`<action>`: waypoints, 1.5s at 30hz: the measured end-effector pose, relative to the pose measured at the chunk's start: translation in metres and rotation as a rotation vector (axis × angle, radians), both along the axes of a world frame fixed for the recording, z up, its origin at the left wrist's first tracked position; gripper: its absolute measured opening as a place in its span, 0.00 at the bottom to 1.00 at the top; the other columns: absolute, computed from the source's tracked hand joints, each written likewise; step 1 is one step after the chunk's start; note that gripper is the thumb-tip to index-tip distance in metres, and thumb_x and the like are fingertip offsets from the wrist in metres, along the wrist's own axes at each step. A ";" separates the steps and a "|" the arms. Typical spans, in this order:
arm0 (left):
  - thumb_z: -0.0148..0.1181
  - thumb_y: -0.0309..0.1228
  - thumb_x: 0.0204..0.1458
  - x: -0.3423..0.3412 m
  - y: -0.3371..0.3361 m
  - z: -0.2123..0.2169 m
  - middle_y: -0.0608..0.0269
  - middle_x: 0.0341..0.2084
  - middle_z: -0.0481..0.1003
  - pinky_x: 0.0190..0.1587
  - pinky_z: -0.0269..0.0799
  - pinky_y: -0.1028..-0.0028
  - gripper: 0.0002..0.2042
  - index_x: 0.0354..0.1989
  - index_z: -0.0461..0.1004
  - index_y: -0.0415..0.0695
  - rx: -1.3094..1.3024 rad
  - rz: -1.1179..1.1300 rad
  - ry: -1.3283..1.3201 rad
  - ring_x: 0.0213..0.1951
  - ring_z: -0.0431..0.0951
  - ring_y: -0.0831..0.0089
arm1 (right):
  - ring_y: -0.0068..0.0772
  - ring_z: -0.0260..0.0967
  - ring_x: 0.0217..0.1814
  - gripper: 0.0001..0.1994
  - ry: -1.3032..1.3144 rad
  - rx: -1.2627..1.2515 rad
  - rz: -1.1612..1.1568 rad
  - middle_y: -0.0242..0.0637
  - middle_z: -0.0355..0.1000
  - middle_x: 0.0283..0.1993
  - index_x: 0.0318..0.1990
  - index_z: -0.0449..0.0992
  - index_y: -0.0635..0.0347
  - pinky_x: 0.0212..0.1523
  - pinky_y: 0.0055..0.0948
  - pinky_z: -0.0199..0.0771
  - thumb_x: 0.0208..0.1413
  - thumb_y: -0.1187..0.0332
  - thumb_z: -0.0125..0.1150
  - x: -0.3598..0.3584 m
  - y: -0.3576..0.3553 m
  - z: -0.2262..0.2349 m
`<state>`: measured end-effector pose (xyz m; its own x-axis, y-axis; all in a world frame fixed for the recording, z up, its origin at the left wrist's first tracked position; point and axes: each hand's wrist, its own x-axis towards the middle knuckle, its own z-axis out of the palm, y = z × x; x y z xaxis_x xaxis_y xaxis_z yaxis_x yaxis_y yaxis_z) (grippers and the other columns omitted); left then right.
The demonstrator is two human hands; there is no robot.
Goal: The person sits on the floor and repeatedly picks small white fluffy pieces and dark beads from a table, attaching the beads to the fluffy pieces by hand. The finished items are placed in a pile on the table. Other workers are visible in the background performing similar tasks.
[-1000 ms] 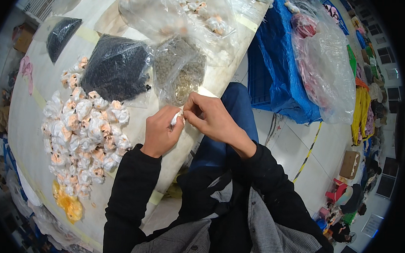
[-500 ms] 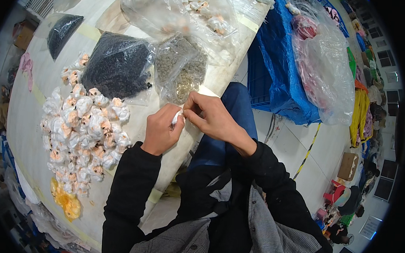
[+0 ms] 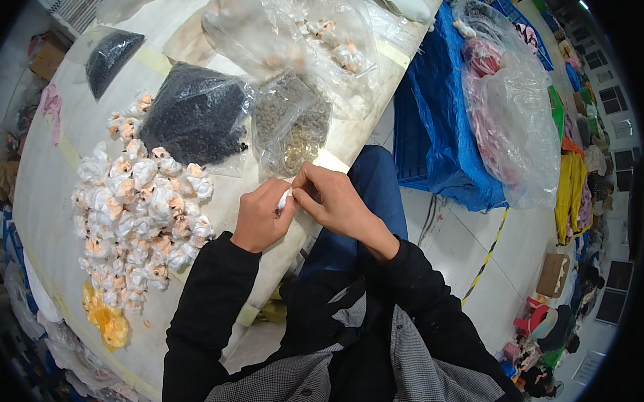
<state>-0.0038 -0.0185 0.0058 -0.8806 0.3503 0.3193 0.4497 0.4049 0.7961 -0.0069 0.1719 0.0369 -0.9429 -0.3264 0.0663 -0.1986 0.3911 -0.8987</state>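
Over the table's near edge, my two hands meet with fingertips almost touching. A small white cloth-like piece [image 3: 284, 198] pokes out between the thumb and fingers of my left hand [image 3: 259, 216], which is closed on it. My right hand [image 3: 340, 205] pinches at the same spot; its fingers cover whatever they grip. Left of my hands lies a heap of small white and peach stuffed fabric pieces [image 3: 143, 217]. Just beyond my hands is a clear bag of small grey-beige parts [image 3: 286, 123], beside a bigger clear bag of small black parts [image 3: 195, 114].
A large clear plastic bag [image 3: 287, 24] with more white-peach pieces lies at the table's far side. Another black-filled bag [image 3: 113, 63] and a yellow crumpled piece [image 3: 104, 321] are on the left. Right of the table stands a blue crate [image 3: 411, 140] with blue sheeting [image 3: 449, 127].
The whole view has shifted slightly, so the table things sit a little lower. My hands stay together on the white piece, with only small finger movement.
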 end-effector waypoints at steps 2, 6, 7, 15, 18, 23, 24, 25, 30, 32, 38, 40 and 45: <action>0.61 0.23 0.57 -0.001 0.000 0.001 0.54 0.28 0.75 0.26 0.69 0.67 0.04 0.40 0.78 0.38 0.018 0.005 0.013 0.23 0.76 0.59 | 0.31 0.71 0.28 0.06 0.047 -0.004 -0.014 0.40 0.72 0.27 0.39 0.73 0.64 0.31 0.30 0.72 0.62 0.72 0.65 0.001 -0.001 -0.004; 0.63 0.24 0.56 0.002 -0.003 0.005 0.54 0.31 0.78 0.32 0.74 0.68 0.06 0.40 0.80 0.39 0.127 0.051 -0.065 0.28 0.80 0.59 | 0.31 0.71 0.28 0.06 0.112 -0.062 -0.030 0.40 0.72 0.27 0.39 0.75 0.64 0.31 0.30 0.71 0.62 0.71 0.64 0.002 -0.005 0.016; 0.64 0.25 0.56 0.004 -0.004 0.006 0.53 0.33 0.79 0.34 0.76 0.68 0.06 0.41 0.81 0.39 0.160 0.068 -0.117 0.31 0.81 0.58 | 0.34 0.71 0.26 0.06 0.108 -0.141 -0.063 0.42 0.73 0.28 0.39 0.75 0.64 0.31 0.32 0.71 0.62 0.71 0.64 0.003 -0.008 0.019; 0.64 0.30 0.63 -0.003 -0.002 0.005 0.60 0.38 0.79 0.44 0.75 0.72 0.08 0.45 0.81 0.38 0.355 0.163 -0.113 0.40 0.79 0.71 | 0.22 0.62 0.19 0.10 0.275 -0.279 -0.395 0.33 0.66 0.18 0.33 0.78 0.62 0.23 0.27 0.63 0.66 0.67 0.63 0.015 -0.025 -0.053; 0.62 0.30 0.65 0.000 -0.002 0.005 0.64 0.40 0.78 0.44 0.74 0.75 0.09 0.49 0.80 0.38 0.478 0.185 -0.308 0.41 0.77 0.78 | 0.16 0.61 0.21 0.08 0.122 -0.339 -0.399 0.30 0.69 0.21 0.37 0.78 0.63 0.24 0.24 0.63 0.66 0.67 0.66 0.020 -0.024 -0.050; 0.64 0.25 0.64 0.000 0.002 -0.002 0.67 0.45 0.77 0.46 0.72 0.81 0.11 0.53 0.76 0.37 0.565 0.136 -0.287 0.42 0.76 0.83 | 0.15 0.63 0.23 0.06 0.131 -0.292 -0.413 0.31 0.72 0.24 0.41 0.80 0.63 0.26 0.21 0.64 0.61 0.71 0.70 0.017 -0.027 -0.038; 0.64 0.24 0.63 0.002 0.003 -0.001 0.67 0.45 0.77 0.45 0.72 0.82 0.11 0.53 0.76 0.37 0.613 0.119 -0.328 0.42 0.76 0.83 | 0.16 0.63 0.23 0.07 0.125 -0.282 -0.430 0.31 0.73 0.25 0.42 0.80 0.63 0.26 0.21 0.64 0.61 0.71 0.70 0.017 -0.027 -0.039; 0.64 0.22 0.62 0.003 0.005 0.002 0.67 0.46 0.76 0.45 0.72 0.82 0.12 0.52 0.75 0.37 0.659 0.101 -0.371 0.42 0.76 0.84 | 0.17 0.63 0.23 0.07 0.119 -0.262 -0.422 0.31 0.73 0.25 0.43 0.80 0.62 0.26 0.21 0.64 0.60 0.72 0.70 0.018 -0.026 -0.039; 0.65 0.22 0.61 0.007 0.005 0.009 0.68 0.47 0.75 0.42 0.71 0.83 0.11 0.51 0.73 0.39 0.712 0.086 -0.475 0.42 0.74 0.85 | 0.19 0.64 0.23 0.10 0.155 -0.213 -0.368 0.32 0.75 0.29 0.47 0.80 0.61 0.25 0.23 0.65 0.58 0.73 0.70 0.022 -0.021 -0.036; 0.65 0.24 0.62 0.008 -0.003 0.002 0.67 0.46 0.73 0.46 0.72 0.80 0.12 0.51 0.72 0.40 0.630 0.124 -0.555 0.43 0.74 0.81 | 0.21 0.66 0.22 0.08 0.140 -0.219 -0.340 0.33 0.76 0.30 0.44 0.81 0.61 0.26 0.24 0.66 0.59 0.70 0.70 0.024 -0.018 -0.026; 0.66 0.23 0.59 0.007 0.004 -0.008 0.66 0.45 0.74 0.39 0.68 0.82 0.08 0.44 0.75 0.42 0.470 0.143 -0.332 0.42 0.72 0.82 | 0.36 0.77 0.28 0.08 0.323 -0.130 -0.421 0.42 0.77 0.33 0.41 0.79 0.61 0.30 0.32 0.74 0.60 0.67 0.70 0.024 -0.019 -0.025; 0.66 0.25 0.60 0.008 -0.002 -0.014 0.72 0.40 0.73 0.32 0.59 0.85 0.07 0.43 0.75 0.42 0.445 0.152 -0.399 0.32 0.64 0.88 | 0.44 0.78 0.32 0.08 0.301 -0.157 -0.433 0.41 0.77 0.36 0.42 0.79 0.59 0.32 0.35 0.76 0.61 0.66 0.69 0.026 -0.018 -0.028; 0.63 0.29 0.62 0.010 0.013 -0.001 0.70 0.43 0.75 0.32 0.57 0.82 0.10 0.49 0.76 0.40 0.386 0.136 -0.263 0.32 0.64 0.85 | 0.55 0.74 0.39 0.08 0.226 -0.133 -0.395 0.44 0.74 0.40 0.42 0.76 0.61 0.38 0.45 0.73 0.63 0.66 0.62 0.034 -0.012 -0.017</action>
<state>0.0061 -0.0055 0.0052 -0.9784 0.1269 0.1634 0.1764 0.0991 0.9793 0.0267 0.1604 0.0202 -0.9502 0.0795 0.3012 -0.2543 0.3604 -0.8975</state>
